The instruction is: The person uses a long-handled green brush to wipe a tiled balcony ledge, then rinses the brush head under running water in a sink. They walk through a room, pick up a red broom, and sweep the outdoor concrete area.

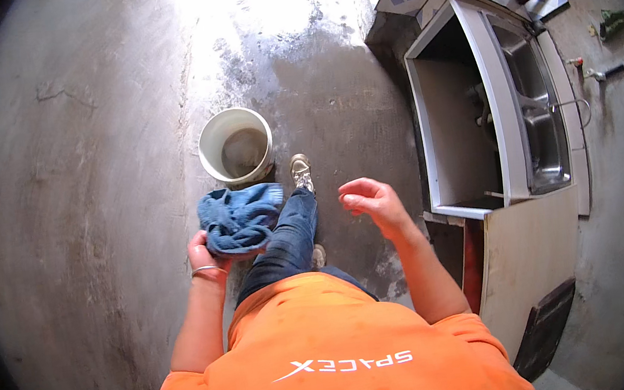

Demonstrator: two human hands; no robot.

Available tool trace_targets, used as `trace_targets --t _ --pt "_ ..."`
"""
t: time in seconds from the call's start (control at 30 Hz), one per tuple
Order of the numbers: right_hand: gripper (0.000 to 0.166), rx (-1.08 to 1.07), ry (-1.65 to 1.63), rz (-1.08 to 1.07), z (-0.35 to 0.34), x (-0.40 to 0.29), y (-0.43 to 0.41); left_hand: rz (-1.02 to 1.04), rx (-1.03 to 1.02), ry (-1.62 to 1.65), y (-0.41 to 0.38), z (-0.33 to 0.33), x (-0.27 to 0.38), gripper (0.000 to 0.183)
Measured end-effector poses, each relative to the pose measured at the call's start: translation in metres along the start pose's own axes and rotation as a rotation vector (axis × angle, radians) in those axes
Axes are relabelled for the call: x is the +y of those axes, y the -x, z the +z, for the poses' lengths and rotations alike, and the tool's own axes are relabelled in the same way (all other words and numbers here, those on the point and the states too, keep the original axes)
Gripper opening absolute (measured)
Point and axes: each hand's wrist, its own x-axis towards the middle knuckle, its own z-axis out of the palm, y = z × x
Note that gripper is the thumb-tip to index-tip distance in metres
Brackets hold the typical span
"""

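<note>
My left hand [202, 252] grips a bunched blue cloth [239, 218], probably a towel, from its near left side. Folds of the cloth hang over my fingers and hide most of them. A metal bangle circles that wrist. Just beyond the cloth stands a white plastic bucket [208, 152] with murky liquid or a dirty bottom inside. To the right of my leg, my right hand [370, 204] hangs in the air with loosely curled fingers. Nothing shows in it, and a gap parts the thumb from the forefinger.
Under me is a concrete floor [347, 97], dark and wet-looking in patches. My shoe [301, 170] is right of the bucket. Along the right wall runs a counter with a double steel sink [539, 120] above an open-fronted cabinet [454, 136]. A dark board [546, 330] leans nearby.
</note>
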Motion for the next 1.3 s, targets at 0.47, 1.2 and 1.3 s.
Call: trace_targets --t 0.47,1.2,1.3 --pt "0.021 0.572 -0.129 0.379 -0.171 -0.072 -0.109 -0.349 -0.334 -0.07 -0.284 0.341 0.023 0.042" --pt "0.015 1.495 -0.318 -0.318 -0.545 -0.199 0.02 -0.468 -1.125 -0.243 -0.22 0.707 -0.189 0.05" --pt "0.019 1.642 -0.249 -0.507 -0.661 -0.278 0.022 -0.545 -1.19 -0.329 -0.2 0.793 -0.261 0.05"
